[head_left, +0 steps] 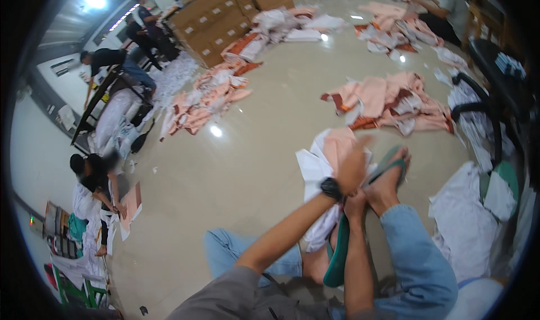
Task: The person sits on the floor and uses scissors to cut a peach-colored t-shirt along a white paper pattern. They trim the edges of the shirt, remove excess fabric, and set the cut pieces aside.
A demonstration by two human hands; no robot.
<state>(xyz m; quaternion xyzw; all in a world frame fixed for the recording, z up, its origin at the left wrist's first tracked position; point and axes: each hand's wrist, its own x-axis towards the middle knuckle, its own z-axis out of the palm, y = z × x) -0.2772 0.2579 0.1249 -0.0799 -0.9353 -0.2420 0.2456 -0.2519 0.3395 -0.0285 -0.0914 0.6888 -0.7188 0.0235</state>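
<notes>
My left hand [354,165], with a black watch [331,189] on its wrist, is raised over a small pile of peach fabric [336,141] and white fabric [309,171] on the floor. Motion smears its fingers. Close below it, my right hand [354,199] sits beside my foot, largely covered by the left hand. I cannot make out anything held in either hand. A green flip-flop [388,163] is on one foot, and a second green flip-flop [336,258] shows beside my right forearm.
A heap of peach and white garments [388,97] lies ahead. More garment piles [205,97] spread toward stacked cardboard boxes [211,24]. White cloth [464,218] and an office chair [486,103] stand on the right. Another person [98,173] crouches at left, handling peach fabric.
</notes>
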